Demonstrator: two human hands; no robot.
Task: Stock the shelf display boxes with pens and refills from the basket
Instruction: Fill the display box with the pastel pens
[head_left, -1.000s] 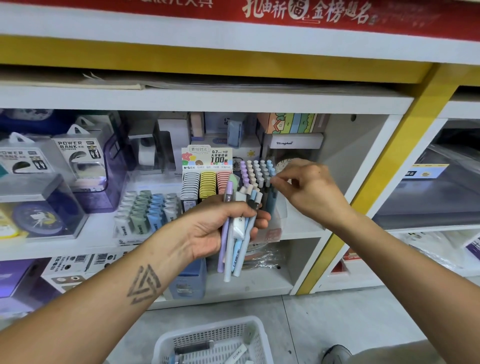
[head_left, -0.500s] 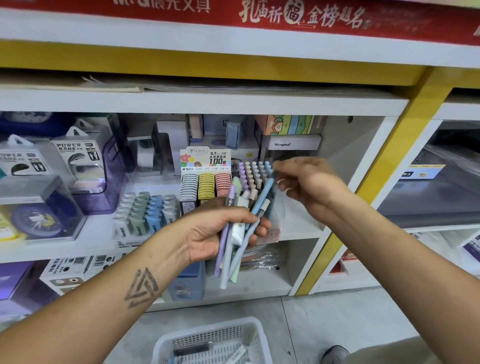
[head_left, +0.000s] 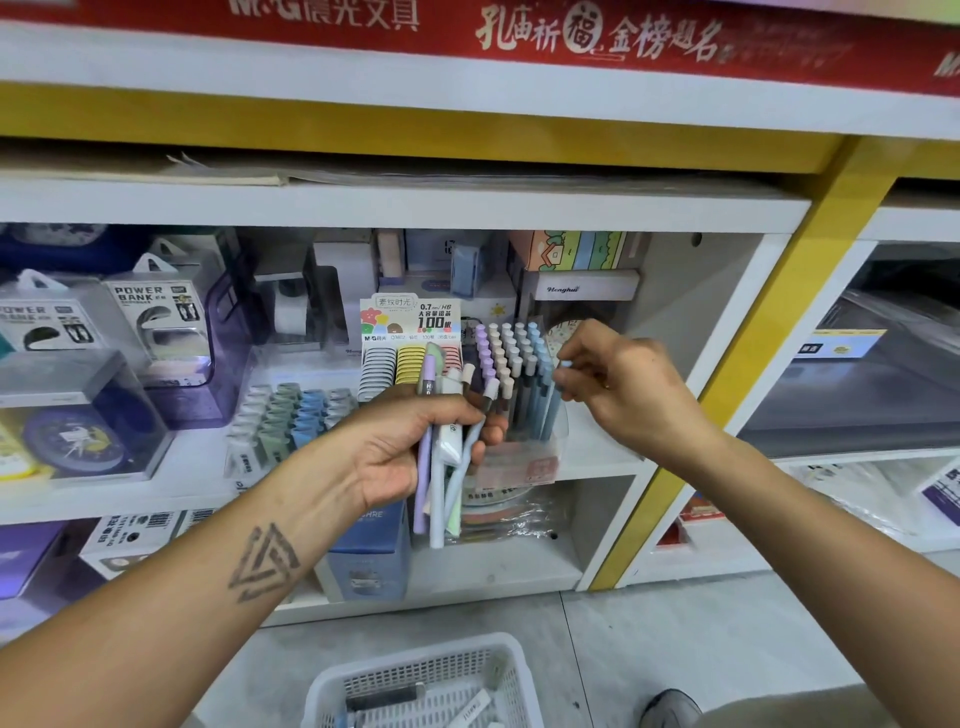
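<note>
The left hand (head_left: 410, 441) grips a bundle of pens (head_left: 441, 467), fingers curled round their upper parts so that the barrels hang below the palm and the caps stick up above the fingers; lilac, white, pale blue and green barrels show in it. The bundle is held in front of the middle shelf (head_left: 597, 457), just left of the clear display box (head_left: 519, 447), which stands on that shelf and holds upright pens in rows of lilac, cream and blue caps. The right hand (head_left: 618, 384) is at the right edge of the box, thumb and fingertips pinched on the cap end of one blue pen (head_left: 555, 400), which stands tilted at the box's right side with its lower part inside the clear wall. Left of the box stands a lead refill display (head_left: 410, 332) with grey, yellow and pink packs, and further left a tray of pastel erasers (head_left: 291, 415). Power bank boxes (head_left: 156, 322) fill the shelf's left end. On the floor below, a white basket (head_left: 415, 686) holds a few remaining items, among them a dark pen and a white one.
</note>
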